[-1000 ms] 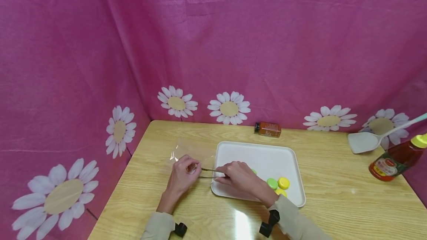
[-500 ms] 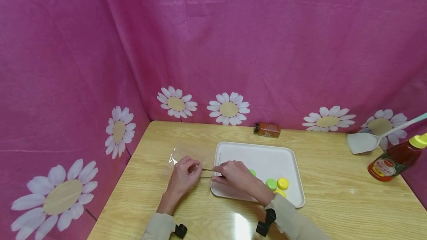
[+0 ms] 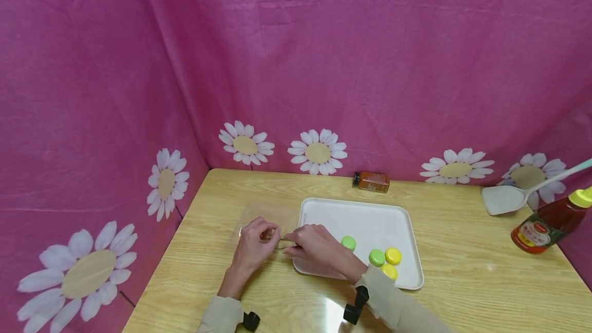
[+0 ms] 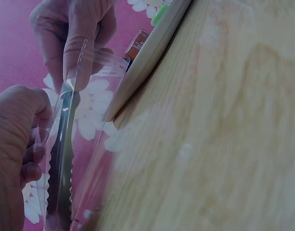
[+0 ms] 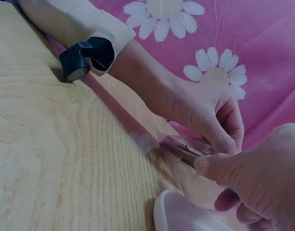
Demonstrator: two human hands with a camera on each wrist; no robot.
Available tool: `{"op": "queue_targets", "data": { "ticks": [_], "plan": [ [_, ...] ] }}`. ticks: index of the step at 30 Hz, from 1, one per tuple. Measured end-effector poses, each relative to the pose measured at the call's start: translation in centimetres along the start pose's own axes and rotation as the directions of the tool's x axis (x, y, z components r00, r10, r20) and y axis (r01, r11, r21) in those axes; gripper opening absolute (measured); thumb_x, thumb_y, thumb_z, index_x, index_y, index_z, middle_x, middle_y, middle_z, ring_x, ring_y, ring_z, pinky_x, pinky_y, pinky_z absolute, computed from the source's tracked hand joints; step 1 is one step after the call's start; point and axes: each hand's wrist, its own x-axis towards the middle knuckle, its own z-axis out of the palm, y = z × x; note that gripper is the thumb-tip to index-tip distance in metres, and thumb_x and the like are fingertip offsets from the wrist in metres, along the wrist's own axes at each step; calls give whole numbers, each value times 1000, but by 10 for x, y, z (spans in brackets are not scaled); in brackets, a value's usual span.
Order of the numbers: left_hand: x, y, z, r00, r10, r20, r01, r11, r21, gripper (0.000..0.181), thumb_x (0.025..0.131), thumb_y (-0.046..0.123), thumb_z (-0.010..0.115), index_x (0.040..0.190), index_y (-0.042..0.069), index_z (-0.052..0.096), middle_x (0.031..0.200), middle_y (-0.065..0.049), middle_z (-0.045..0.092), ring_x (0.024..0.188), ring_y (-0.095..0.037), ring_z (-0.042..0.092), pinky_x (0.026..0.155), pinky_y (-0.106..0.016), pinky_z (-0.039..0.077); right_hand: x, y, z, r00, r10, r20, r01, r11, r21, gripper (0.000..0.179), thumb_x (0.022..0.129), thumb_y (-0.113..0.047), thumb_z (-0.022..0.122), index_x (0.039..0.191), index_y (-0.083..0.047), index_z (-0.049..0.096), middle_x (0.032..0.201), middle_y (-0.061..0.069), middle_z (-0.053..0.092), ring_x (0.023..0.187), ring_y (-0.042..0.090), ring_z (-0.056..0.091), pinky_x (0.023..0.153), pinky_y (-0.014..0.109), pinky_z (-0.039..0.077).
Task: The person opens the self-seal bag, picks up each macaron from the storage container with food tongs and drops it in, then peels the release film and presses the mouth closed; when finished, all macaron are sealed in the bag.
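Right hand [image 3: 319, 244] is closer to the left hand [image 3: 256, 240] than half a second ago; less of the metal tongs [image 4: 60, 159] shows between the two in the head view. Judged from that, the tongs are being fed farther into the clear bag [image 4: 96, 137]. Left wrist view: scalloped ends and most of the arms lie behind the film, apparently inside; the held end remains by the right hand. Work looks well along, not finished.

Fingers: right thumb and fingers close around the end of the tongs, no slack showing. Left thumb and index pinch the bag's edge, other fingers curled; the exact fold between the tips is too small to tell.

With the right forearm's shift, one green disc [image 3: 349, 243] is more fully exposed on the white tray [image 3: 351, 215]. A second green disc [image 3: 376, 257] and two yellow discs [image 3: 393, 256] lie to its right, also on the tray.

Around: small bottle [image 3: 371, 181] on its side behind the tray; white spatula [image 3: 504, 198] and sauce bottle [image 3: 538, 230] far right, well apart from the hands.

In the way: the tray's left rim, just beside the bag and beneath the right hand. Thin film could snag on the scalloped edges.
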Motion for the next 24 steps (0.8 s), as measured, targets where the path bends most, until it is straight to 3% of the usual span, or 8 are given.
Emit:
{"op": "queue_targets", "data": {
  "ticks": [8, 14, 19, 24],
  "plan": [
    [0, -1, -2, 1000, -25, 4, 24, 1000, 7, 9, 82, -1, 80, 84, 8, 78, 71, -1, 59, 65, -7, 54, 59, -18, 48, 6, 4, 4, 1000, 3, 22, -4, 999, 40, 30, 100, -30, 73, 75, -23, 57, 65, -12, 48, 57, 1, 39, 53, 20, 35],
    [-1, -2, -2, 999, -49, -8, 49, 998, -27, 7, 83, 1, 80, 86, 7, 77, 87, -6, 64, 77, -18, 65, 62, -23, 59, 4, 8, 6, 1000, 6, 19, -7, 998, 59, 27, 100, -34, 72, 79, -24, 59, 66, -14, 50, 58, 1, 44, 56, 21, 38],
    [-1, -3, -2, 998, -57, -2, 57, 998, -32, 4, 85, 5, 80, 88, 6, 78, 104, -10, 74, 95, -25, 72, 65, -31, 62, -2, 12, 4, 1000, 8, 5, -8, 999, 48, 16, 99, -36, 73, 92, -22, 72, 71, -13, 63, 61, -2, 50, 58, 21, 43],
    [-1, -2, -1, 997, -72, 7, 73, 996, -44, 8, 84, 4, 80, 92, 3, 79, 105, -12, 77, 94, -25, 75, 67, -34, 63, -14, 17, -3, 1000, 16, -8, -16, 999, 30, 17, 99, -36, 74, 104, -21, 77, 83, -13, 71, 68, -2, 56, 61, 24, 50]
  ]
}}
